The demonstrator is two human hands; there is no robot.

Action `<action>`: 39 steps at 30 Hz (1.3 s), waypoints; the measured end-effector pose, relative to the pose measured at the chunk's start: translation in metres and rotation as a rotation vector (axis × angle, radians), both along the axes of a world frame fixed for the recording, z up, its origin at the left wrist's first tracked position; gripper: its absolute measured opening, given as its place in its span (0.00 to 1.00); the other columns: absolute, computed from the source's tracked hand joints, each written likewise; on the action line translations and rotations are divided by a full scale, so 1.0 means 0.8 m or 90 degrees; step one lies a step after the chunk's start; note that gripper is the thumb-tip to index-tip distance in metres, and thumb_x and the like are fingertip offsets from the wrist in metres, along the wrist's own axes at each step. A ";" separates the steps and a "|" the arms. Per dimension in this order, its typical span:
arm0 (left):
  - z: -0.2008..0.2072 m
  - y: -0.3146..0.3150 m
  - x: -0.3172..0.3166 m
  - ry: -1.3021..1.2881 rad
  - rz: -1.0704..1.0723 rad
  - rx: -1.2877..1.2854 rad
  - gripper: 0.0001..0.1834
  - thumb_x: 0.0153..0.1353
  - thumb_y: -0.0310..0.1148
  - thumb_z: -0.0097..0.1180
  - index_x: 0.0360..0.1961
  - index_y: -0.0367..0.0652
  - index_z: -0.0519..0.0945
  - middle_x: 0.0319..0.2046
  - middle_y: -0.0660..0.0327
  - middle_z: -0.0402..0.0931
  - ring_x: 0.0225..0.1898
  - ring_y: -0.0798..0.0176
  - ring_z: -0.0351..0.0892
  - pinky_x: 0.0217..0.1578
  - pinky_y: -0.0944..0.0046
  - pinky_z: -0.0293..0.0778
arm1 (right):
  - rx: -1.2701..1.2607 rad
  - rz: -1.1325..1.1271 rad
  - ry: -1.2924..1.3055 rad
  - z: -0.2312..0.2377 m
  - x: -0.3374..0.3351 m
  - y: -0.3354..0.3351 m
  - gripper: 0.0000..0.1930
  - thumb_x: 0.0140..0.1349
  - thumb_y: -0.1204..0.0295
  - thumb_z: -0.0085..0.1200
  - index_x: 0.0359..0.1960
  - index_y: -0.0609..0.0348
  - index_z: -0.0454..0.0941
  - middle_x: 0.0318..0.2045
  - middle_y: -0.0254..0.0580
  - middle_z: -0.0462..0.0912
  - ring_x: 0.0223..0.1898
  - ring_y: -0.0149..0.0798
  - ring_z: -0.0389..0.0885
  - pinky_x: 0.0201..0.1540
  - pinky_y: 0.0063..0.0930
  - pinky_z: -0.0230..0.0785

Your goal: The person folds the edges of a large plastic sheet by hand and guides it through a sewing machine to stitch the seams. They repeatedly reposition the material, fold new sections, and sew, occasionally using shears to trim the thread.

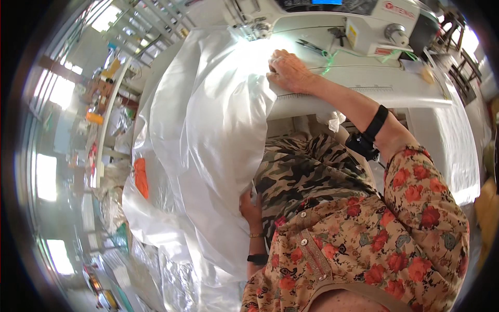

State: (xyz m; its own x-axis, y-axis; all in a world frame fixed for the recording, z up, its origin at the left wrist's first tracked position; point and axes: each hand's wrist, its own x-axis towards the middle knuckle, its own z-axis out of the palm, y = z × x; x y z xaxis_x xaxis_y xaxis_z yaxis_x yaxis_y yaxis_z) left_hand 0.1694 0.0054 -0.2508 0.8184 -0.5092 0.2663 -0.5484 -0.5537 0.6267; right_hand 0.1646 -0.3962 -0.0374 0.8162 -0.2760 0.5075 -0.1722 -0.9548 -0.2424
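A large sheet of shiny white fabric point(215, 119) runs from under the sewing machine's needle area point(258, 30) down over the table's left side and past my lap. My right hand point(290, 70) rests at the fabric's right edge, just in front of the brightly lit needle area, its fingers curled down onto the cloth. Lower down, beside my thigh, my left hand point(250, 207) is closed on the same fabric's edge, with part of its fingers hidden by the cloth. Glare washes out the stitching spot.
Behind my right hand, black thread snips point(311, 47) and green thread point(329, 61) lie on the white machine bed point(364, 78). A handwheel-like knob point(396, 34) sits at the right. An orange cloth point(141, 178) lies left of the fabric, near clear plastic sheeting point(179, 281).
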 end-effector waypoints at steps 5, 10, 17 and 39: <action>0.013 -0.026 0.008 0.156 0.078 0.059 0.19 0.56 0.38 0.64 0.46 0.39 0.79 0.37 0.53 0.79 0.35 0.53 0.80 0.38 0.57 0.73 | 0.049 0.038 0.026 -0.002 -0.021 0.030 0.06 0.54 0.72 0.52 0.31 0.61 0.76 0.38 0.48 0.76 0.46 0.48 0.73 0.51 0.40 0.66; 0.009 -0.034 0.030 -0.016 -0.018 -0.018 0.15 0.58 0.34 0.61 0.45 0.40 0.80 0.40 0.49 0.80 0.39 0.52 0.80 0.39 0.59 0.74 | 0.061 0.025 -0.033 -0.012 -0.048 0.053 0.13 0.53 0.71 0.52 0.41 0.51 0.82 0.43 0.41 0.78 0.52 0.44 0.73 0.55 0.39 0.65; 0.090 0.025 0.064 -0.182 0.215 -0.101 0.23 0.65 0.41 0.57 0.53 0.33 0.76 0.49 0.51 0.79 0.48 0.55 0.79 0.50 0.59 0.74 | 0.134 0.145 -0.010 -0.017 -0.056 0.055 0.17 0.54 0.63 0.59 0.46 0.50 0.81 0.53 0.35 0.76 0.61 0.39 0.65 0.63 0.42 0.55; 0.388 0.058 0.082 -0.354 0.132 0.073 0.22 0.59 0.41 0.63 0.47 0.34 0.79 0.46 0.51 0.80 0.47 0.52 0.79 0.51 0.58 0.70 | 0.969 0.277 -0.215 -0.012 -0.089 0.153 0.14 0.63 0.63 0.55 0.24 0.59 0.78 0.17 0.34 0.78 0.21 0.27 0.75 0.29 0.26 0.71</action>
State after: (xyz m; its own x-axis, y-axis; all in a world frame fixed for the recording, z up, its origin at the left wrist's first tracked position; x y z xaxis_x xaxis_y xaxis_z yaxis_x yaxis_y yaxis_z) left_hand 0.2351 0.0520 0.0592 0.6578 -0.4046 0.6353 -0.6500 -0.7311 0.2073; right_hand 0.0933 -0.2740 -0.0473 0.8769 -0.4543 0.1571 0.2876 0.2339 -0.9288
